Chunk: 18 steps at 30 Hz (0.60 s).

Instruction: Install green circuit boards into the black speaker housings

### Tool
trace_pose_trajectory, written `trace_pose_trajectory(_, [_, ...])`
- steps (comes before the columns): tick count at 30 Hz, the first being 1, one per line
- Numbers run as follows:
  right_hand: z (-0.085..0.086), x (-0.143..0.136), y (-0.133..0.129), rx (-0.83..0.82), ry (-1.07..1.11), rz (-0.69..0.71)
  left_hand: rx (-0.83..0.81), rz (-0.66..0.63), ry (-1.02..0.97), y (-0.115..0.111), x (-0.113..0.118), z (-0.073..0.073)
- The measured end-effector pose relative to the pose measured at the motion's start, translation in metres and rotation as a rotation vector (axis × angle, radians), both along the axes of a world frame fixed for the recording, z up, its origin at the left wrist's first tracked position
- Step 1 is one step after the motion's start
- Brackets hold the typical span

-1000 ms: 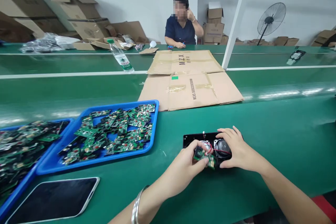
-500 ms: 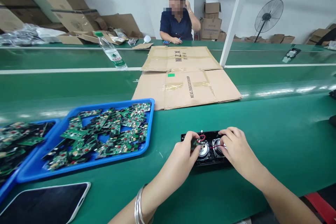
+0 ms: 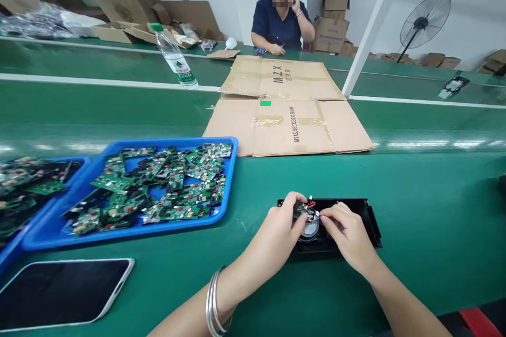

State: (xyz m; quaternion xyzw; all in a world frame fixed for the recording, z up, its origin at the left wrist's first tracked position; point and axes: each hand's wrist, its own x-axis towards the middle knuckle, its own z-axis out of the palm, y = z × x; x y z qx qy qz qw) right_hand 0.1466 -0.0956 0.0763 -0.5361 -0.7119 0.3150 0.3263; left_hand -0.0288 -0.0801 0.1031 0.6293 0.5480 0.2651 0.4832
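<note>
A black speaker housing [image 3: 366,218] lies on the green table near the front edge, with a round silver speaker [image 3: 309,227] showing inside. My left hand [image 3: 276,234] pinches a small green circuit board [image 3: 301,210] with red wires over the housing's left end. My right hand [image 3: 348,237] rests on the housing's middle, fingertips touching the wires beside the board and hiding the second speaker.
A blue tray [image 3: 231,174] piled with green circuit boards sits to the left, a second one [image 3: 11,260] at the far left. A phone [image 3: 59,292] lies front left. Flattened cardboard [image 3: 288,121], a water bottle [image 3: 176,60] and a seated person [image 3: 281,21] are beyond.
My left hand lifted the circuit board from the front of the housing to its top left. My right hand slid left to meet it, uncovering the housing's right end.
</note>
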Motion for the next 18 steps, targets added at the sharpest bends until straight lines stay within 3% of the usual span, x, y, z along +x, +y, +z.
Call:
trace_pose_trajectory(7, [-0.0058,-0.0038,-0.0059,0.057,-0.138,0.092,0.049,-0.117,0.181,-0.0021,0.0033,0.0078])
trace_pose_trajectory(18, [-0.0038,-0.0020,-0.0043,0.062,-0.214,0.110,0.137,-0.299,0.256,-0.0076,0.0055,0.0098])
